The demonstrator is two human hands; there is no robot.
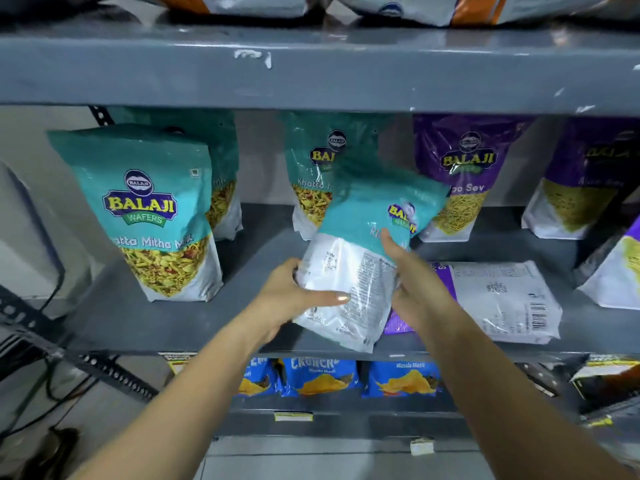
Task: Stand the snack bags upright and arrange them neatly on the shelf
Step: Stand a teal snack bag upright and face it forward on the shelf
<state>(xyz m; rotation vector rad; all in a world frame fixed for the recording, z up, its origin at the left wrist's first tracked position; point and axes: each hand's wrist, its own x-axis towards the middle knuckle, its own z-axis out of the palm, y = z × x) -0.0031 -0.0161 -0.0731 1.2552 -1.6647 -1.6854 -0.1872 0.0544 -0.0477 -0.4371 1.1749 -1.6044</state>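
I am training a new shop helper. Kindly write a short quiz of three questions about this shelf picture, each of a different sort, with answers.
1. True or false: both hands grip the tilted teal bag.
2. Which bag lies flat on the shelf? A) purple bag B) blue chips bag C) orange bag
3. Fill in: the teal Khatta Mitha Mix bag at the left stands ____.

Key
1. True: the left hand and the right hand hold it.
2. A, the purple bag.
3. upright
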